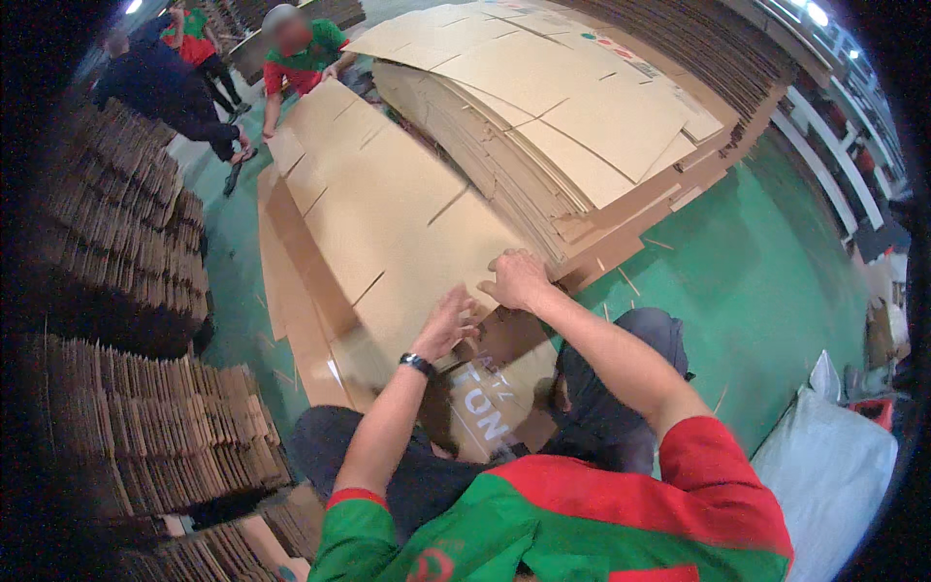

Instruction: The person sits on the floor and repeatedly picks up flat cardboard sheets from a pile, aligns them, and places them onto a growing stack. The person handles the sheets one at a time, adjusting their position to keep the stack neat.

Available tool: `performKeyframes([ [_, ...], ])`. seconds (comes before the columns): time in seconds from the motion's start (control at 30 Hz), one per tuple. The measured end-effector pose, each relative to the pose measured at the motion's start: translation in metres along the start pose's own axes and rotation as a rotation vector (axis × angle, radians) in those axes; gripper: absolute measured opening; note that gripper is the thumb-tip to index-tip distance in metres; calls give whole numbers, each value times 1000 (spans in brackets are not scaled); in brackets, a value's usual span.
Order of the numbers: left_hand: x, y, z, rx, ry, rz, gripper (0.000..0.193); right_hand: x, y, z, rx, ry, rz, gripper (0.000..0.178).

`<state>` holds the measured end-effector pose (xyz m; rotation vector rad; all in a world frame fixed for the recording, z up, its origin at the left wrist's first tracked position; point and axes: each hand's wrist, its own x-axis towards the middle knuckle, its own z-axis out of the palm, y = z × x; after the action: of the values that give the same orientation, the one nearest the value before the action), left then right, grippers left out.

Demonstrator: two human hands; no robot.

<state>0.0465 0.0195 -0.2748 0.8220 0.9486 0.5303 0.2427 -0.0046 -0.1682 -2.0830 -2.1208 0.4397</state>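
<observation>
A long tan cardboard sheet (388,204) with slits cut along its sides lies in front of me, stretching away to a co-worker. My right hand (519,279) is at its near right corner, fingers bent and closed over the edge. By the near edge, my left hand (448,325) has its fingers apart and slightly curled, touching or just beside the board. Below the hands, between my knees, is a brown cardboard piece (485,398) with pale printing. More brown cardboard (301,262) sticks out under the sheet's left side.
A big stack of flat cardboard (572,126) stands to the right of the sheet. At the far end, a co-worker (301,53) has hands on the sheet. Bundled cardboard stacks (175,417) line the left. A pale sack (829,466) lies at right on the green floor (747,262). Other people stand far left.
</observation>
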Motion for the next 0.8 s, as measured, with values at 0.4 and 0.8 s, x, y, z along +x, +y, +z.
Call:
performKeyframes([
  [0.4, -101, -3, -5, 1055, 30, 62, 63, -1, 32, -6, 453, 444, -4, 28],
  [0.8, -168, 65, -94, 874, 401, 244, 57, 72, 255, -115, 75, 526, 950, 70],
])
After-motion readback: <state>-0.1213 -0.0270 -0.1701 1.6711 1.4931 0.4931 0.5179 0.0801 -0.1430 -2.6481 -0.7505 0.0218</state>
